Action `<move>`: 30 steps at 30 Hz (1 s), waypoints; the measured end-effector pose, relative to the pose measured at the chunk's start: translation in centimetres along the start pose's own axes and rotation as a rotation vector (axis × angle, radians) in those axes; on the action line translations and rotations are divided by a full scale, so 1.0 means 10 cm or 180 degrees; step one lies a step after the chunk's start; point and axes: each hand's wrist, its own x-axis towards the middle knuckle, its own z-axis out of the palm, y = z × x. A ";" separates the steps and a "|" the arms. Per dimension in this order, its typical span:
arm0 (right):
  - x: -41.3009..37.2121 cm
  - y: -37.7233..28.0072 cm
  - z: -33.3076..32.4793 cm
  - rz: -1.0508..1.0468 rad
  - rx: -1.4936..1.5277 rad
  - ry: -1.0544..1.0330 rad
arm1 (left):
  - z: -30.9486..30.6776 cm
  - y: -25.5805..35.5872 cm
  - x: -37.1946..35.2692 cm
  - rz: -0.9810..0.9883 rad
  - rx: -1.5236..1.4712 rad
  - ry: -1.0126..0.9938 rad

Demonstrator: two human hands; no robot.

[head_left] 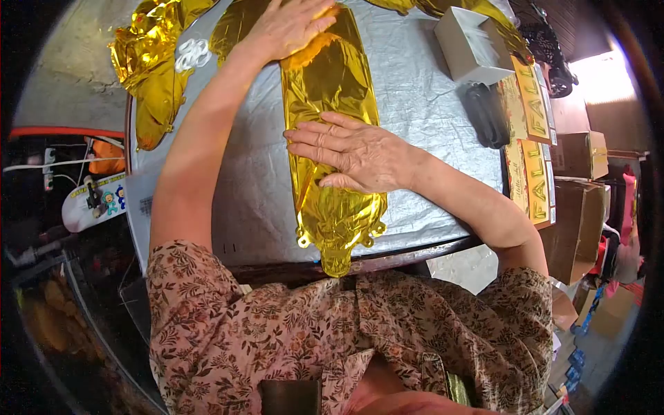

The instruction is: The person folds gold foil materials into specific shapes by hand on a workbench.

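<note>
A deflated gold foil balloon (339,200) lies lengthwise before me, its narrow neck and small holed tabs at the near table edge. My right hand (356,153) rests flat across its middle, fingers stretched and slightly apart. Farther up, my left hand (294,29) presses an orange cloth (311,52) onto the foil. Some of the cloth shows by the fingers, and the rest is hidden under the palm. The balloon's far end runs out of view at the top.
More gold foil (155,83) hangs over the table's left side, near a bundle of white rings or ribbon (193,55). At the right are an open white box (470,55), a black object (485,115) and printed "FALL" packs (531,176). Cardboard boxes (579,221) stand beyond the table.
</note>
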 end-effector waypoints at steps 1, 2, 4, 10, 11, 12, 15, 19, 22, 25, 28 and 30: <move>0.00 -0.01 0.00 0.0009 0.0012 -0.0005 | 0.06 -0.02 0.02 -0.0536 -0.0535 0.0437; 0.00 -0.01 -0.01 0.0011 0.0021 -0.0010 | 0.10 -0.05 0.02 -0.0539 -0.0544 0.0430; 0.00 -0.01 -0.03 -0.0021 -0.0064 0.0014 | 0.16 -0.12 -0.04 -0.0146 -0.1170 0.1666; 0.01 -0.02 -0.06 -0.0081 -0.0151 0.0018 | 0.28 0.41 -0.16 0.0447 -0.1501 0.1116; 0.01 -0.02 -0.06 -0.0079 -0.0155 0.0013 | 0.32 0.44 -0.16 0.0369 -0.1612 0.1098; 0.01 -0.02 -0.06 -0.0071 -0.0203 -0.0004 | 0.33 0.47 -0.16 0.0369 -0.1617 0.1106; 0.00 -0.02 -0.05 -0.0087 -0.0264 0.0017 | 0.38 0.53 -0.15 0.0412 -0.1715 0.1420; 0.01 -0.01 -0.05 -0.0143 -0.0310 0.0039 | 0.40 0.57 -0.12 0.0219 -0.1454 0.1425; 0.01 -0.02 -0.05 -0.0134 -0.0317 -0.0012 | 0.38 0.61 -0.11 0.0109 -0.1371 0.1360; 0.03 -0.01 -0.05 -0.0134 -0.0414 -0.0134 | 0.36 0.68 -0.15 0.0012 -0.1290 0.1401; 0.00 -0.02 -0.04 -0.0265 -0.0223 0.0268 | 0.36 0.69 -0.16 -0.0002 -0.1374 0.1511; -0.07 -0.01 -0.10 -0.0168 0.0152 0.0736 | 0.37 0.65 -0.15 0.0052 -0.1540 0.1589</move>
